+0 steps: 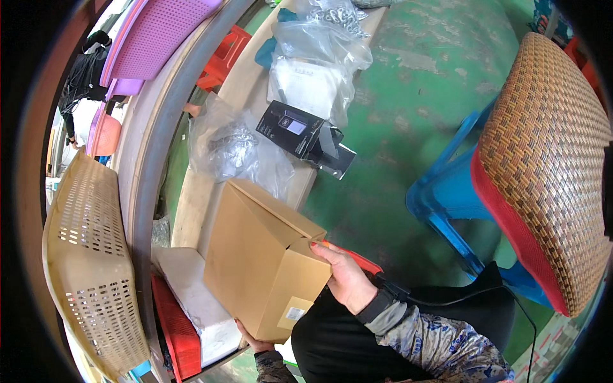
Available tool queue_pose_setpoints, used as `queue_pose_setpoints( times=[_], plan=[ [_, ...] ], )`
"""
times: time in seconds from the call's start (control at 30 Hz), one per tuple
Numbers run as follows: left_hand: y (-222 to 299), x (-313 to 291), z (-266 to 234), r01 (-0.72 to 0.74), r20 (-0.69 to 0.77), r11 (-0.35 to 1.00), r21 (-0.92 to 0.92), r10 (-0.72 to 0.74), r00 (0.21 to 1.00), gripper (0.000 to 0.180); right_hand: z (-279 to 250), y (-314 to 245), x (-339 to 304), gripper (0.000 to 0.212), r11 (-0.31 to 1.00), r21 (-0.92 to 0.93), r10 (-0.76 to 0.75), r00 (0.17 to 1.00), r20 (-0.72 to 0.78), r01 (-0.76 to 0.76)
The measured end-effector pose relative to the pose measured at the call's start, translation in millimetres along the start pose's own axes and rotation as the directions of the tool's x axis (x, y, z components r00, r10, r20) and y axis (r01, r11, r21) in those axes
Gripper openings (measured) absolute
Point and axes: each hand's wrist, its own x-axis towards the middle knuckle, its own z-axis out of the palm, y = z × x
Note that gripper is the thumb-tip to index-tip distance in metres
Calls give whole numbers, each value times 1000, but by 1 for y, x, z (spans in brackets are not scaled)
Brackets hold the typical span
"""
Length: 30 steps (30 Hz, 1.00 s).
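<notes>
A brown cardboard box (pixel 248 262) is tilted between my two hands above the low wooden bench. My right hand (pixel 348 277) grips its right upper edge, thumb on top and the other fingers mostly hidden behind. At the bottom edge my left hand (pixel 254 338) supports the box from below; only part of that hand shows. A pale label sits on the box's near side. Just beyond lie a clear plastic bag with shiny metal pieces (pixel 233 150) and an opened black printed carton (pixel 294 131).
Farther along the bench (pixel 185 217) are a bag of white papers (pixel 306 86) and a bag of metal rings (pixel 335 19). A beige perforated basket (pixel 96 255) and a pink basket (pixel 159 35) stand left. A blue stool (pixel 440 185) with a woven cushion (pixel 543 166) is at right.
</notes>
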Motion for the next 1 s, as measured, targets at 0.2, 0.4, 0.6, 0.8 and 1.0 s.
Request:
queue_pose_setpoints(
  times=[0.2,0.4,0.6,0.8,1.0],
  plan=[
    [2,-5,14,40,-3,999,-8,-40,999,62,-10,-1,15,29,771,-383,-472,860,193,509],
    [17,-6,-1,188,61,979,-79,-184,981,57,-11,12,29,29,887,-384,-271,963,14,255],
    [-4,-11,0,203,104,975,-88,-194,975,47,0,-8,50,26,926,-303,-270,957,-111,226],
    [-9,-45,83,72,139,965,-253,-37,990,52,48,-11,41,49,820,-425,-311,922,232,384],
    [1,-17,172,98,122,827,-554,-36,992,40,111,-11,29,64,703,-649,-77,938,338,292]
  ],
)
